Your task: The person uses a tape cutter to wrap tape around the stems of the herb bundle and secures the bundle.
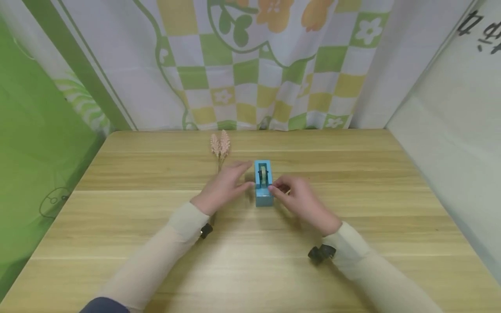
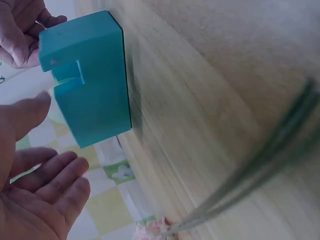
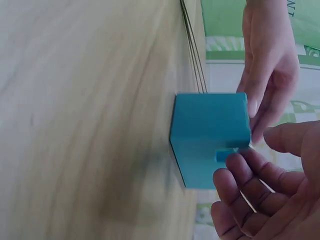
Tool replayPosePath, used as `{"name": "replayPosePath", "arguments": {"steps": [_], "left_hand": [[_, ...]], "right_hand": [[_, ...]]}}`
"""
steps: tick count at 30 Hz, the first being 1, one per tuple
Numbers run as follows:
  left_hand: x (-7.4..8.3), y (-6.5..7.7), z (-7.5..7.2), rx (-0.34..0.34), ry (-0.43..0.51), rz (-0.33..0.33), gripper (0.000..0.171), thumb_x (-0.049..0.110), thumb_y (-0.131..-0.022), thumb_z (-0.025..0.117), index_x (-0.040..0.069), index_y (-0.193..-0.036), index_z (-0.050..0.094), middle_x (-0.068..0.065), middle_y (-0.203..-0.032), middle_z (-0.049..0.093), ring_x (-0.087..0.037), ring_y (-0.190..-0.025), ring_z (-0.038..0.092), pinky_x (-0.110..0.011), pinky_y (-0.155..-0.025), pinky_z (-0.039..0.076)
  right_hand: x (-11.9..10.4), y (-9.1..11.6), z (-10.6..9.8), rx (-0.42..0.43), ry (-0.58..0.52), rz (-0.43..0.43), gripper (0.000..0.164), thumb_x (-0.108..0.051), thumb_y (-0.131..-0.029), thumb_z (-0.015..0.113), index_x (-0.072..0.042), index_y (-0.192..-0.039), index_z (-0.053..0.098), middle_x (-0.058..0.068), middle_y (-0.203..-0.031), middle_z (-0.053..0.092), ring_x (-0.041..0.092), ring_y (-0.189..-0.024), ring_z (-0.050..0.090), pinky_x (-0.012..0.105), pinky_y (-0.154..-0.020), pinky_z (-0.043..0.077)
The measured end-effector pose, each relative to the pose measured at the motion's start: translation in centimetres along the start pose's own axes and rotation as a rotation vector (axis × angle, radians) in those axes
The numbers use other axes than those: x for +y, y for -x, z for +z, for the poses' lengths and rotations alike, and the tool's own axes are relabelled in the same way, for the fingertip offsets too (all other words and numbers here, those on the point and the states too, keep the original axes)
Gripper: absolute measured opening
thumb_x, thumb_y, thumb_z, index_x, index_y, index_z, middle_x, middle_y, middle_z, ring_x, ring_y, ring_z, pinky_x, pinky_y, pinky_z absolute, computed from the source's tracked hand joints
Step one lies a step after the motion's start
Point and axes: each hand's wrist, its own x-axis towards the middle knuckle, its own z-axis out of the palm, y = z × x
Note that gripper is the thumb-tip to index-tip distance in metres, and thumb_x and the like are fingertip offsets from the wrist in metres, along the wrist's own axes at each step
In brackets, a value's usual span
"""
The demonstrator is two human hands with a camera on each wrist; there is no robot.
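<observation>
A blue tape dispenser [image 1: 264,198] stands upright on the table, a roll of tape [image 1: 263,174] seated in its top. To its left is my left hand [image 1: 227,184], thumb and fingers spread apart and holding nothing; in the left wrist view the thumb is close to the dispenser's side. My right hand [image 1: 299,198] is at the dispenser's right side by the cutting edge. Its bent fingers [image 3: 227,186] reach the side of the dispenser in the right wrist view, with a gap between thumb and fingertips. Whether they touch the tape is hard to make out.
A sprig of pink dried flowers [image 1: 220,144] lies left of the dispenser, its stems [image 2: 250,175] running under my left hand. The wooden table [image 1: 352,174] ends at a checked curtain [image 1: 242,87] behind. A thin dark cord [image 1: 51,200] hangs past the left edge.
</observation>
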Motion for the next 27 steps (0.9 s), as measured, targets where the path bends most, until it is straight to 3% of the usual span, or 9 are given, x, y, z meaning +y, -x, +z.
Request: {"name": "replayPosePath", "arguments": {"steps": [4,17,22,27], "left_hand": [[0.2,-0.8,0.4,-0.046,-0.007,0.003,0.071,0.033,-0.099,0.073,0.005,-0.157,0.044,-0.017,-0.161,0.049,-0.035,-0.149,0.048,-0.048,-0.123,0.041],[-0.2,-1.8,1.3,-0.064,-0.027,-0.001,0.071,0.029,-0.097,0.077,0.004,-0.156,0.046,-0.02,-0.166,0.039,-0.037,-0.152,0.043,-0.048,-0.124,0.039],[-0.3,-2.0,1.1,-0.074,-0.033,0.006,0.07,0.029,-0.097,0.077,0.003,-0.155,0.047,-0.021,-0.166,0.04,-0.037,-0.152,0.044,-0.048,-0.125,0.038],[-0.2,-2.1,1.0,-0.08,-0.037,0.014,0.07,0.028,-0.097,0.077,0.002,-0.154,0.047,-0.022,-0.165,0.041,-0.037,-0.152,0.044,-0.047,-0.126,0.038]], "right_hand": [[-0.1,-0.3,0.8,-0.018,-0.016,0.04,0.023,-0.022,-0.103,0.067,-0.001,-0.105,0.074,0.011,-0.096,0.075,0.019,-0.087,0.067,0.031,-0.077,0.058],[-0.2,-0.9,1.8,0.009,-0.093,0.074,0.017,-0.014,-0.1,0.069,0.002,-0.099,0.075,0.014,-0.094,0.075,0.018,-0.085,0.066,0.024,-0.073,0.054],[-0.1,-1.1,1.9,0.019,-0.157,0.129,0.018,-0.015,-0.101,0.069,0.001,-0.101,0.076,0.015,-0.102,0.077,0.022,-0.095,0.067,0.028,-0.08,0.055],[0.1,-1.1,1.8,0.007,-0.278,0.247,0.02,-0.019,-0.101,0.069,-0.001,-0.106,0.077,0.014,-0.117,0.076,0.023,-0.109,0.066,0.036,-0.095,0.054]]}}
